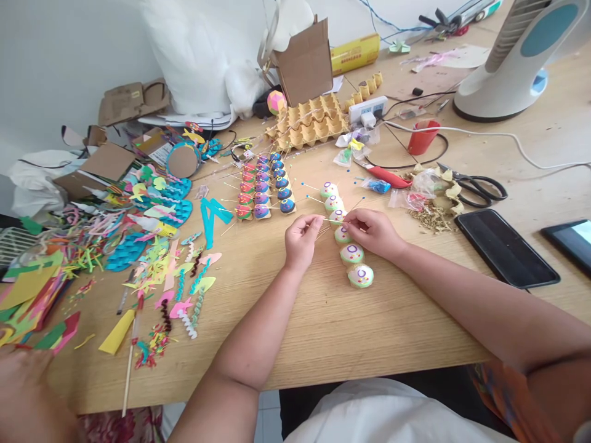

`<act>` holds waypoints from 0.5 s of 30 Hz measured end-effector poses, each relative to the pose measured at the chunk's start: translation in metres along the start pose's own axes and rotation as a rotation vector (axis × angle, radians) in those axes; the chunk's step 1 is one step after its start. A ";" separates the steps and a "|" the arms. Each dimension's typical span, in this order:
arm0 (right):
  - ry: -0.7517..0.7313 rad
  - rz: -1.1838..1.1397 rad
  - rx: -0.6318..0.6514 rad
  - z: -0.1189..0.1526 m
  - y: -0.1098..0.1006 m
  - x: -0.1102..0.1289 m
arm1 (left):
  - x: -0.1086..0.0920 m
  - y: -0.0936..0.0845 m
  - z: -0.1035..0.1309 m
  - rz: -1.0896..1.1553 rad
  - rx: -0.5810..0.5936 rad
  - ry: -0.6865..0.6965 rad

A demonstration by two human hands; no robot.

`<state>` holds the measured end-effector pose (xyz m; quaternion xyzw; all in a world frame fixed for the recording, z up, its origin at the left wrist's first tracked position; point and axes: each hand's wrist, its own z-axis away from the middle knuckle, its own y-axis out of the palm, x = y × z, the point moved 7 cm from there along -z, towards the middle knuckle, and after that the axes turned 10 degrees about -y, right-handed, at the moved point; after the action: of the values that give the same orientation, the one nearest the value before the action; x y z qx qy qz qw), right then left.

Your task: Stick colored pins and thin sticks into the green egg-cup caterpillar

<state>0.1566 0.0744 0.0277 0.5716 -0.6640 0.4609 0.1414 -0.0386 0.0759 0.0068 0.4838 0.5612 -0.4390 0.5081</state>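
A row of white-painted egg-carton cups (351, 253) with purple rings and coloured dots lies on the table before me. Thin sticks with blue tips poke out of the sides of its far cups. Just over the row, a thin pale stick (333, 220) spans both my hands. My left hand (300, 241) pinches its left end between thumb and fingertips. On the other side, my right hand (375, 231) has its fingers closed at the stick's right end, close to the middle cups and partly hiding one. Whether the stick touches a cup, I cannot tell.
Painted red, purple and blue cup rows (261, 191) stand beyond my left hand. Craft scraps (161, 271) spread leftward, near another person's hand (28, 375). Black scissors (480, 186), a phone (506, 247) and a red cup (423, 136) lie right. An egg tray (309, 120) sits behind.
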 end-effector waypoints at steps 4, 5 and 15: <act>0.020 -0.011 -0.024 0.000 -0.001 -0.002 | -0.001 0.001 -0.001 0.053 0.022 -0.014; 0.028 -0.015 -0.034 0.000 -0.002 -0.002 | -0.001 0.001 -0.001 0.067 0.023 -0.024; 0.014 -0.026 -0.024 0.001 0.002 -0.001 | -0.004 0.015 0.002 -0.030 0.206 0.070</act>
<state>0.1551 0.0742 0.0252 0.5754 -0.6609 0.4549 0.1588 -0.0231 0.0753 0.0110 0.5400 0.5379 -0.4847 0.4291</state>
